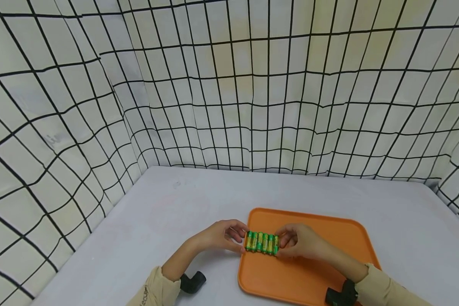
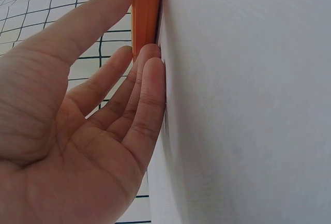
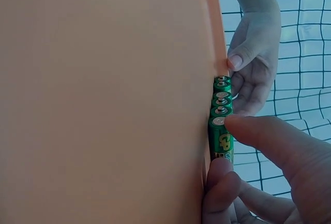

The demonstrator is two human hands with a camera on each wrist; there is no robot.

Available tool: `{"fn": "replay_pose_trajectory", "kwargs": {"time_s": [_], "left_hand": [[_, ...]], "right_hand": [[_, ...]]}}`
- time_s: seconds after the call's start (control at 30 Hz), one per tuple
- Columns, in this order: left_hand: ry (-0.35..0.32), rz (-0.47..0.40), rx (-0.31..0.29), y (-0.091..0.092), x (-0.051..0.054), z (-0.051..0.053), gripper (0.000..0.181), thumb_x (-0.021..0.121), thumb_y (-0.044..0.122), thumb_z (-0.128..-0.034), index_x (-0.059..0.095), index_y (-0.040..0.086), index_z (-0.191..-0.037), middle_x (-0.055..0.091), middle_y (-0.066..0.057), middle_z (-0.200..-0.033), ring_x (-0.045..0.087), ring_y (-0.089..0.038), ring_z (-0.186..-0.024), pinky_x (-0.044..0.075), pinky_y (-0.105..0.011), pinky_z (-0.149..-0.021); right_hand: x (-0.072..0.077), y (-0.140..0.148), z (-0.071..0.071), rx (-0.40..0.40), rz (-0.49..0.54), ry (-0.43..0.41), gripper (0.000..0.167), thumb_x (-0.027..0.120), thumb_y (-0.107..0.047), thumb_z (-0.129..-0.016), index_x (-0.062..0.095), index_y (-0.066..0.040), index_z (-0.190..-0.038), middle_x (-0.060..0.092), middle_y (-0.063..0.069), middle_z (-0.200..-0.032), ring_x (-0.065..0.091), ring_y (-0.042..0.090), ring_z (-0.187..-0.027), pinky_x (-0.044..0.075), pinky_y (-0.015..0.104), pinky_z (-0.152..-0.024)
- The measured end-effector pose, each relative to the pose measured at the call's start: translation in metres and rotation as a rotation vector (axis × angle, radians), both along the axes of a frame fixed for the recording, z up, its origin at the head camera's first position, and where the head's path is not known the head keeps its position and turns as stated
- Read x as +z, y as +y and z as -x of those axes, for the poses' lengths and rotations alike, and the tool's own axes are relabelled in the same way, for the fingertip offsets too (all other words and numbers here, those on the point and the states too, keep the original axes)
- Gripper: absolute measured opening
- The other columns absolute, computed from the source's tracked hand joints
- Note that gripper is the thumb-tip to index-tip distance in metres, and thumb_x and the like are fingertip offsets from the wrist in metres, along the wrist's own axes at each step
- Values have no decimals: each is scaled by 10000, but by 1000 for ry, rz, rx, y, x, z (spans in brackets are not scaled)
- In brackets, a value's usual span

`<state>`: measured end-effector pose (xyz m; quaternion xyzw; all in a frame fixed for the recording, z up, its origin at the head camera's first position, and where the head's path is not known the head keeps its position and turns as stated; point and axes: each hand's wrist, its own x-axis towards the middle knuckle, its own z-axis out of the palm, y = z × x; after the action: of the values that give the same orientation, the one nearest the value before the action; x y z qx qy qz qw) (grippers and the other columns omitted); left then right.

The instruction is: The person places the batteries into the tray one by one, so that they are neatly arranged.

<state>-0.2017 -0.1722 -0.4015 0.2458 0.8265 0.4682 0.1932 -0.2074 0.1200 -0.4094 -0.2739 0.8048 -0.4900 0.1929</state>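
Several green-and-gold batteries (image 1: 262, 242) lie side by side in a row at the left side of the orange tray (image 1: 329, 220). At the row's right end is my right hand (image 1: 303, 242). In the right wrist view, the right thumb (image 3: 274, 138) touches one end of the outermost battery (image 3: 221, 136) and curled fingers are at its other end, pinching it. My left hand (image 1: 222, 236) is at the row's left end, by the tray rim. Its fingers (image 2: 147, 105) are loosely bent in the left wrist view, thumb tip against the rim. Whether it touches a battery is hidden.
The tray lies on a white-covered table (image 1: 199, 191). White walls with a black grid (image 1: 267, 93) stand behind and at the sides. A black device is at each wrist, left (image 1: 193, 282) and right (image 1: 340, 295), below beige sleeves.
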Motion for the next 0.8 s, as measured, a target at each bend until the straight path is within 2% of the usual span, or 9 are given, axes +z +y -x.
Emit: {"fn": "replay_pose_trajectory", "kwargs": {"time_s": [0.47, 0.63, 0.8], "left_hand": [[19, 11, 24, 1, -1, 1, 506, 815, 104, -795, 592, 14, -1240, 633, -64, -1048, 620, -165, -930, 517, -219, -774], [3, 11, 25, 1, -1, 1, 516, 812, 104, -798, 583, 21, -1253, 629, -61, -1047, 619, -190, -943, 512, -214, -766], [-10, 11, 18, 2, 0, 2, 523, 806, 107, -805, 576, 25, -1267, 625, -63, -1051, 616, -194, -953, 510, -214, -766]], "right_hand": [[0, 4, 0, 19, 42, -44, 513, 775, -100, -827, 546, 152, -1211, 621, 96, -892, 579, 122, -645, 506, 254, -536], [0, 4, 0, 27, 49, -14, 471, 765, -56, -821, 561, 152, -1192, 631, 87, -902, 566, 110, -678, 497, 239, -552], [2, 2, -1, 20, 41, -4, 491, 775, -77, -818, 563, 153, -1197, 636, 80, -905, 556, 118, -669, 493, 237, -541]]}}
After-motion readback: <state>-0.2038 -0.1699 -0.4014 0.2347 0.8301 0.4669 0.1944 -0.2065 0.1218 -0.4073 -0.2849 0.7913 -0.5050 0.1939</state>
